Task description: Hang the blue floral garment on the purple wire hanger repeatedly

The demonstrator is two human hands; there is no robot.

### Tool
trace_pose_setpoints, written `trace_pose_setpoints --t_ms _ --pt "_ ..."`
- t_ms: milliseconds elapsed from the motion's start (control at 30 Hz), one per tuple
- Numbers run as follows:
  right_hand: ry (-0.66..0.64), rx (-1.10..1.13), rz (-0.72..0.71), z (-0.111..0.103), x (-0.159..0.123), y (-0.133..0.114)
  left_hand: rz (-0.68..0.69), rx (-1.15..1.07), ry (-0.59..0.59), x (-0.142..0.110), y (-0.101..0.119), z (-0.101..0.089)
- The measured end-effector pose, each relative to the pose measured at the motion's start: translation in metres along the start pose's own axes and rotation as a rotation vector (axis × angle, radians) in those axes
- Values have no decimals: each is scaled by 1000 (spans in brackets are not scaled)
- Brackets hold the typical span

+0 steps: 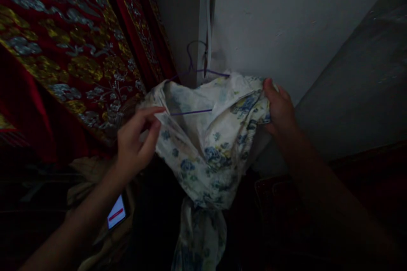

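Note:
A white dress (219,148) with blue and yellow flowers hangs on a thin purple hanger (190,112), its V-shaped neck facing me. The hanger's hook rises above the collar beside a pale cord. My right hand (280,108) grips the dress at its right shoulder and short sleeve, thumb in front and the other fingers partly behind the cloth. At the left side of the neckline is my left hand (138,139), index finger stretched along the fabric and thumb apart from it. Below its gathered waist, the dress runs out of view.
Red cloth (79,51) with gold and silver embroidery hangs on the left. A pale wall or panel (270,21) stands behind the hanger, with a white cord (209,17) running down it. A lit phone (116,213) lies at lower left. The scene is dim.

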State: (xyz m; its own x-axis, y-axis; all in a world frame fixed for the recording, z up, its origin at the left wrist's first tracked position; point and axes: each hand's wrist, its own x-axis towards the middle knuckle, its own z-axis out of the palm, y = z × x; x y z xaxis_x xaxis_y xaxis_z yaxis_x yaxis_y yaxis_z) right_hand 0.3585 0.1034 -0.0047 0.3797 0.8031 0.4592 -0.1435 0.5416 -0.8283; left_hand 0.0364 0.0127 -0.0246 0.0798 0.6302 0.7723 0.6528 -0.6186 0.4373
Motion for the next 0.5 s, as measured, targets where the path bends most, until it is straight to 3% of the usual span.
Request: trace_pose_setpoints --t_ms 133,200,333,500 --pt "108 82 -18 -2 3 -5 -62 -70 -486 -24 -1 42" --pt "167 112 21 -9 -5 -1 -113 -89 -618 -34 -6 66" --pt "194 117 212 -29 -26 15 -134 -68 -637 -51 -13 100" --pt "187 109 354 -42 -39 38 -184 6 -650 -71 -13 116"
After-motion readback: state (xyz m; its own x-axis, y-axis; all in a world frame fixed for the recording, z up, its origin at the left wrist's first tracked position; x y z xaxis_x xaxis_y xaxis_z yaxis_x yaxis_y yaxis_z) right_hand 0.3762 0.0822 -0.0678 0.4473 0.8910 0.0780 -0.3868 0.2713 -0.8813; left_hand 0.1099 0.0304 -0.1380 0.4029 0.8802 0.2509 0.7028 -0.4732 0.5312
